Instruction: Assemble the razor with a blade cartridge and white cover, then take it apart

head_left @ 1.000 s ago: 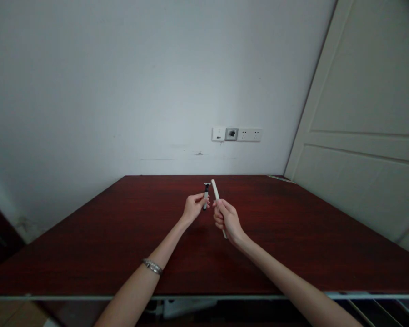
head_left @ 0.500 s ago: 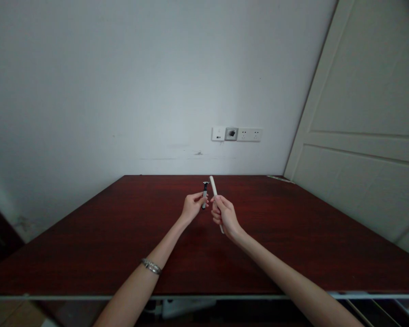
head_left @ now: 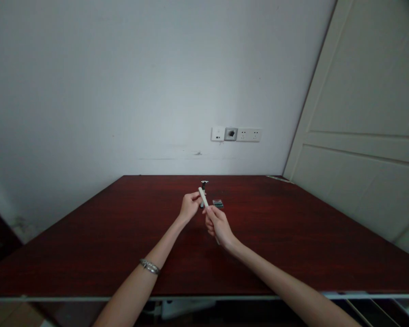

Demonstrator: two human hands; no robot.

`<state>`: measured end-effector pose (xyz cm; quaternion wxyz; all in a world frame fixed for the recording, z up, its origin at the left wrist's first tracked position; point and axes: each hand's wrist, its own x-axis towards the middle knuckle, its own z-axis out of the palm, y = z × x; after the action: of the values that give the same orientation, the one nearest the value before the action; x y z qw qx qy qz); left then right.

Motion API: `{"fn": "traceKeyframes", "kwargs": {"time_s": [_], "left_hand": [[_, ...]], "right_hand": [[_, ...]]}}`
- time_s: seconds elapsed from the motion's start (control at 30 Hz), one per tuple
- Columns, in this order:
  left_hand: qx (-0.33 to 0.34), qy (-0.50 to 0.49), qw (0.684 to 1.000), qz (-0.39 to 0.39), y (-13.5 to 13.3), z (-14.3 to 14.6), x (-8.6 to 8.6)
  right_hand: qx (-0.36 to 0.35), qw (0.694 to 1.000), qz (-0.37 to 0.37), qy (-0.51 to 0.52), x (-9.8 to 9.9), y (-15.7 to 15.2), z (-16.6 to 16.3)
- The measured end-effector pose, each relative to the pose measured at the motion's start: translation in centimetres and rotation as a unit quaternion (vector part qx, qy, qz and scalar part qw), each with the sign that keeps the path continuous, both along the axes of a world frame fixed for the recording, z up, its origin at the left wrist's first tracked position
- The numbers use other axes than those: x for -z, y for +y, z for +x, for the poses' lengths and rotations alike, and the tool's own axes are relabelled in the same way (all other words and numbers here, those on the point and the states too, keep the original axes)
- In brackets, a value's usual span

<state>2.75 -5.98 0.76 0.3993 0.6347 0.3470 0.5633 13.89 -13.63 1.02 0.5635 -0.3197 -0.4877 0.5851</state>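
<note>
A razor [head_left: 204, 184] with a T-shaped head and a grey and black handle stands upright in my left hand [head_left: 190, 206], pinched between the fingers. My right hand [head_left: 220, 225] is wrapped round a slim white stick [head_left: 203, 197], whose exact kind I cannot make out. The stick tilts up to the left, and its upper end crosses in front of the razor's handle, near my left fingertips. I cannot tell whether stick and razor touch. Just beyond my right hand, a small clear flat case [head_left: 218, 203] with something dark green in it lies on the table.
The dark red wooden table [head_left: 122, 236] runs back to a white wall [head_left: 122, 91]. Sockets and switches [head_left: 236, 134] are set in the wall. A pale panelled door [head_left: 361, 113] stands at the right. Below the front edge, a shelf holds a white thing [head_left: 180, 308].
My right hand has come down and left, so the stick's upper end went from beside the razor's head to in front of its handle. The clear case has come into sight.
</note>
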Motion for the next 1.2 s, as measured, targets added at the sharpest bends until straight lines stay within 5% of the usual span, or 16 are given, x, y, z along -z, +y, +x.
{"fn": "traceKeyframes", "kwargs": {"time_s": [0.2, 0.37, 0.53, 0.73, 0.97, 1.1, 1.2], "left_hand": [[0.020, 0.010, 1.000, 0.011, -0.3, 0.1, -0.2], [-0.009, 0.080, 0.996, 0.031, -0.2, -0.1, -0.1], [-0.037, 0.118, 0.988, 0.094, 0.3, -0.9, -0.4], [-0.048, 0.121, 0.983, 0.126, 0.4, -1.6, -0.8], [-0.038, 0.115, 0.984, 0.134, 0.5, -1.5, -0.7], [-0.043, 0.117, 0.983, 0.137, 0.5, -1.5, -0.8], [-0.044, 0.122, 0.980, 0.149, 0.5, -1.6, -0.7]], "right_hand": [[-0.003, 0.999, 0.028, 0.030, -1.3, 0.5, 0.8], [-0.042, 0.990, 0.061, -0.117, -0.9, -0.4, 1.7], [-0.018, 0.944, 0.182, -0.276, -4.6, -2.1, 4.9], [0.008, 0.851, 0.319, -0.417, -8.9, -0.7, 9.0], [-0.115, 0.816, 0.320, -0.468, -8.9, 0.2, 9.2], [-0.005, 0.831, 0.342, -0.440, -9.1, 0.3, 9.2], [-0.017, 0.814, 0.355, -0.459, -9.1, 0.3, 9.3]]}}
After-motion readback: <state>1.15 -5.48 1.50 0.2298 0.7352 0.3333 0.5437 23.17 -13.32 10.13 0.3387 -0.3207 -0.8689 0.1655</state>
